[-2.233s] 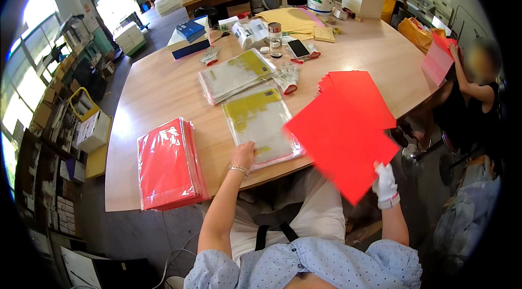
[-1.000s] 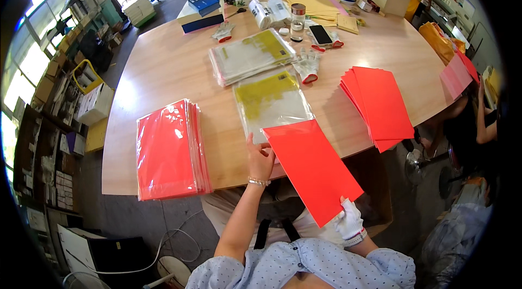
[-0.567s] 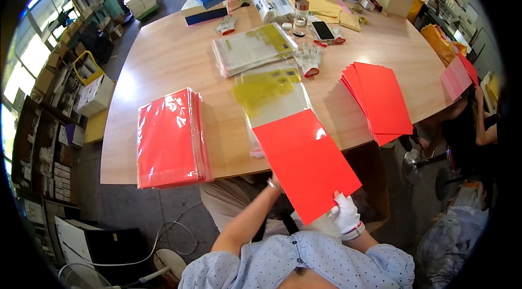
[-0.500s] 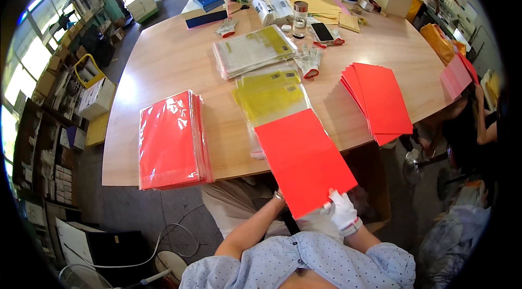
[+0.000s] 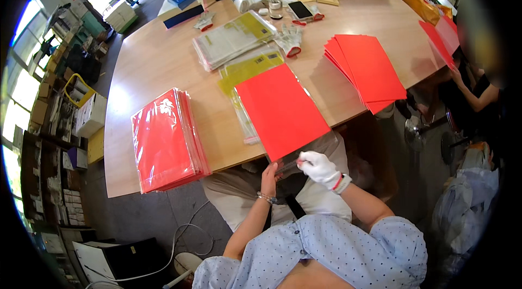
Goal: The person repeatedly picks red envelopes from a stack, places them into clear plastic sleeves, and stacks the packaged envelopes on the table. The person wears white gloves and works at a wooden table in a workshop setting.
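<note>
Closest to me, my left hand (image 5: 268,179) pinches the near edge of a clear plastic sleeve (image 5: 304,152), and my gloved right hand (image 5: 319,167) grips the same edge. A red sheet (image 5: 281,109) sits inside it, overhanging the wooden table (image 5: 157,66). To the left lies a stack of bagged red sheets (image 5: 165,139); farther right, loose red sheets (image 5: 367,70).

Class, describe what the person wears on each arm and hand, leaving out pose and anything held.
The left hand is bare, with a thin beaded bracelet at the wrist. The right hand wears a white knit glove with a red-edged cuff. Both forearms are uncovered; a pale blue dotted shirt covers the shoulders.
</note>
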